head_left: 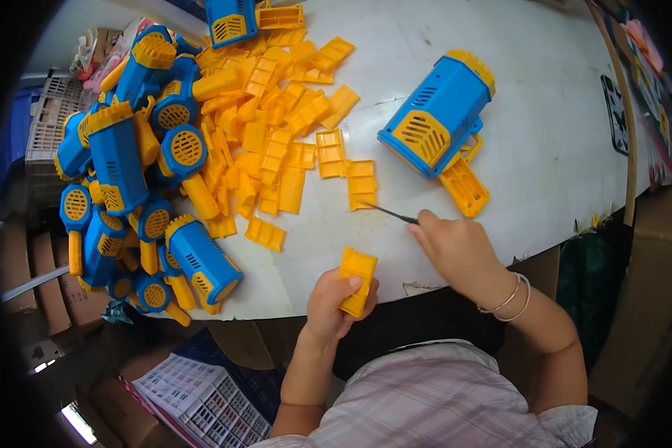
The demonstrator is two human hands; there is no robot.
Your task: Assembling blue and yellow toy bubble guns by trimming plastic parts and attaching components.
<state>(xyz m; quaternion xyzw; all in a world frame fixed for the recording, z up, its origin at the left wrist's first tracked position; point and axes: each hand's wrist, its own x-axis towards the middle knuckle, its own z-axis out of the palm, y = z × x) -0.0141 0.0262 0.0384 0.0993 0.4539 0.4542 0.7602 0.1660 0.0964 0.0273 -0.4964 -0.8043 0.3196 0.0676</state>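
My left hand [327, 305] is closed on a small yellow plastic cover [360, 270], thumb on its face, just off the table's near edge. My right hand [455, 243] grips a thin, dark pointed tool [387, 213], whose exact kind I cannot make out. Its tip is at the lower edge of another yellow cover [362, 179], which lies ribbed side up; whether they touch is unclear. Beyond my right hand lies a blue and yellow toy bubble gun [440, 112], its yellow handle [465, 187] showing an open compartment.
A heap of loose yellow covers [265, 142] spreads over the white table [545, 179] left of centre. Several more blue and yellow toy guns [116, 160] are piled at the left edge. Cardboard [635, 306] stands below the table at right; a printed sheet [194, 396] lies low at left.
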